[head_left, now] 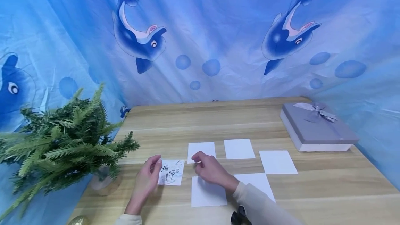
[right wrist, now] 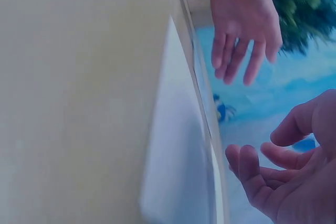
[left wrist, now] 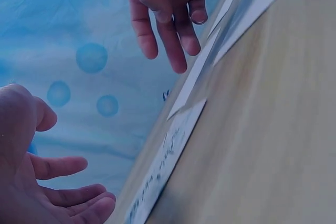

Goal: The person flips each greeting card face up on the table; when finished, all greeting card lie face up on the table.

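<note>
A square card with black brush-style writing (head_left: 174,174) lies flat on the wooden table. My left hand (head_left: 147,177) hovers at its left edge, overlapping it in the head view; the left wrist view shows loosely spread fingers holding nothing. Over the white cards, to the right, is my right hand (head_left: 212,170), fingers relaxed and bent with nothing between them, as the right wrist view shows. It partly covers a blank white card (head_left: 200,147) behind it and a nearer white card (head_left: 208,197). Another white card (head_left: 257,183) sits partly beneath the right sleeve.
Two more white cards, one at the back (head_left: 239,149) and one further right (head_left: 278,162), lie on the table (head_left: 328,183). A grey-lidded gift box (head_left: 322,124) with a ribbon bow stands back right. At left is a potted green plant (head_left: 72,138); a dolphin-print curtain (head_left: 200,27) hangs behind.
</note>
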A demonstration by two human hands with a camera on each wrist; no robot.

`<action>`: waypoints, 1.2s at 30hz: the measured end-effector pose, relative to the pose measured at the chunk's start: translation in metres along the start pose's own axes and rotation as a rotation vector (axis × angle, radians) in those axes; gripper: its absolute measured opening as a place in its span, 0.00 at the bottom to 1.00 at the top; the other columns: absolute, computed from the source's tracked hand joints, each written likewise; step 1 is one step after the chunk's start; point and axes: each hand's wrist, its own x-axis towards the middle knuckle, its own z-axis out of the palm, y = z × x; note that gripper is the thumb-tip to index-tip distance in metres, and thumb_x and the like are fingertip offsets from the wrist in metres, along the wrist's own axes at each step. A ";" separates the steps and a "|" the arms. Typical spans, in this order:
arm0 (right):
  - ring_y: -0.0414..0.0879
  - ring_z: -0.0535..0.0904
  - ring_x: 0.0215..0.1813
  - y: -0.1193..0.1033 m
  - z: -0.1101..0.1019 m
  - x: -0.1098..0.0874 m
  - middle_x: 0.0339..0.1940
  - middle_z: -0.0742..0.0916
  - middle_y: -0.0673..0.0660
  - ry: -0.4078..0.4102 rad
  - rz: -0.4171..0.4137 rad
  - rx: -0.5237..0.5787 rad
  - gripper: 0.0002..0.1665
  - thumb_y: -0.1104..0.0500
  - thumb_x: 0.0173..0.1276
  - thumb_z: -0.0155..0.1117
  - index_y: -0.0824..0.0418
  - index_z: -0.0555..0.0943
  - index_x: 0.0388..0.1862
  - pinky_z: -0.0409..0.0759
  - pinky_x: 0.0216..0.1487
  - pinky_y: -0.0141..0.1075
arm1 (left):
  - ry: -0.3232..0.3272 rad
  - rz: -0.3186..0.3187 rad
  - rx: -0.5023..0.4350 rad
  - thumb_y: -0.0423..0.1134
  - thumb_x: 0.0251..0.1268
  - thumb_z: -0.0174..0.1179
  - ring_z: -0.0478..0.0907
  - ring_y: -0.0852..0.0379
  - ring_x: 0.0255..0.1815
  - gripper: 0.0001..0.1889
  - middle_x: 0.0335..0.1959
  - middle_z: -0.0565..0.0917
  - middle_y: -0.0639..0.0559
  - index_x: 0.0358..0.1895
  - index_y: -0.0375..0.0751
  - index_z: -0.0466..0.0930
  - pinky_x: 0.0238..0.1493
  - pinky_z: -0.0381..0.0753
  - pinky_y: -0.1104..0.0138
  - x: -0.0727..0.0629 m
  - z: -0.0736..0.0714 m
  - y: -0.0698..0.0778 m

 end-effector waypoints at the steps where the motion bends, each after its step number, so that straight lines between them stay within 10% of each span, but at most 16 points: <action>1: 0.41 0.81 0.38 0.003 -0.005 0.000 0.48 0.86 0.65 0.009 0.005 0.009 0.22 0.69 0.58 0.54 0.68 0.78 0.52 0.79 0.37 0.29 | 0.004 0.008 -0.007 0.46 0.77 0.48 0.74 0.40 0.62 0.22 0.61 0.77 0.36 0.65 0.35 0.71 0.64 0.73 0.49 0.002 0.001 0.002; 13: 0.56 0.83 0.50 0.030 -0.066 -0.002 0.49 0.85 0.64 0.198 0.172 0.019 0.20 0.68 0.64 0.57 0.70 0.77 0.56 0.81 0.54 0.49 | -0.028 0.090 -0.023 0.42 0.77 0.49 0.77 0.41 0.59 0.20 0.59 0.79 0.36 0.62 0.33 0.73 0.62 0.76 0.50 0.032 0.016 0.032; 36: 0.51 0.85 0.38 0.048 -0.056 -0.009 0.45 0.86 0.65 0.106 0.236 0.179 0.22 0.69 0.62 0.55 0.73 0.75 0.56 0.85 0.35 0.37 | -0.158 -0.044 -0.150 0.48 0.77 0.46 0.71 0.36 0.64 0.23 0.61 0.77 0.36 0.64 0.36 0.71 0.64 0.71 0.44 0.033 0.063 0.040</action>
